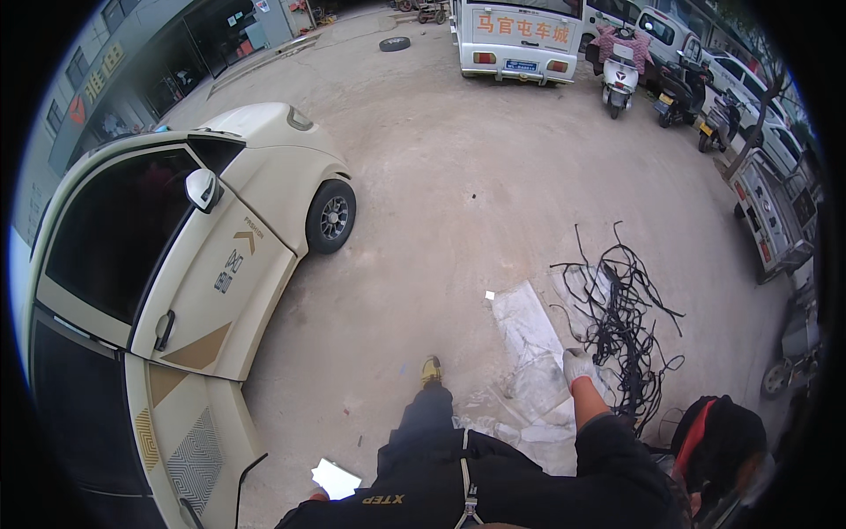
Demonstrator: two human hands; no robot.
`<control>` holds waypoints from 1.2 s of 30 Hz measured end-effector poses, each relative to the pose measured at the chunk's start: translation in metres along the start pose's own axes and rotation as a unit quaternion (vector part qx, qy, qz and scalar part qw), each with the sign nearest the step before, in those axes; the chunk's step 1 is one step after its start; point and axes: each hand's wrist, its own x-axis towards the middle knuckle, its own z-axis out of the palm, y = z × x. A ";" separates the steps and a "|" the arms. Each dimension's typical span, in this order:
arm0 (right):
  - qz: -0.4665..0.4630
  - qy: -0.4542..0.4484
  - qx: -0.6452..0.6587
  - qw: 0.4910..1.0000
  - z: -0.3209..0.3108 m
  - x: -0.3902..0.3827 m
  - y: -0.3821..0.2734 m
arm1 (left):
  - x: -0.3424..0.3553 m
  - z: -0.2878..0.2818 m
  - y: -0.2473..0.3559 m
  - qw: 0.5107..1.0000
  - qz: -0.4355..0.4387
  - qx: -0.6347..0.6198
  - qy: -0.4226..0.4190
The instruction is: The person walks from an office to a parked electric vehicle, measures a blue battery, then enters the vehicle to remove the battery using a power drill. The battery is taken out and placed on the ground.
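My right hand point(577, 364), in a pale glove with an orange-red cuff, hangs above the ground with its fingers curled in. Anything inside them is hidden. Below and beside it, a dirty white sheet point(526, 326) lies on the ground. A tangled heap of black cables or straps point(621, 322) spreads just to the right, partly over the sheet. Low in the view, my left hand point(319, 495) barely shows by a glaring white angular shape point(337, 479). Whether that is its glove or a thing it holds, I cannot tell.
A cream car point(220, 238) stands close on the left. Ahead are a loose tyre point(395, 43), a white van point(520, 44) and a scooter point(619, 75). A three-wheeled cargo vehicle point(771, 212) stands right. Black and red fabric point(723, 441) is near my right arm.
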 end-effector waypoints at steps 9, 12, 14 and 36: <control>0.084 -0.094 -0.108 0.986 0.071 0.193 -0.136 | 0.152 -0.270 0.363 0.968 0.152 0.025 0.199; 0.204 -0.111 -0.072 0.970 0.097 0.232 -0.124 | 0.130 -0.461 0.548 0.956 0.158 0.059 0.242; 0.178 -0.178 -0.154 0.956 0.119 0.271 -0.109 | 0.090 -0.573 0.654 0.932 0.164 -0.147 0.286; -0.156 -0.118 -0.001 0.981 0.354 1.083 -0.956 | 0.334 -0.816 0.939 0.993 0.013 -0.054 -0.102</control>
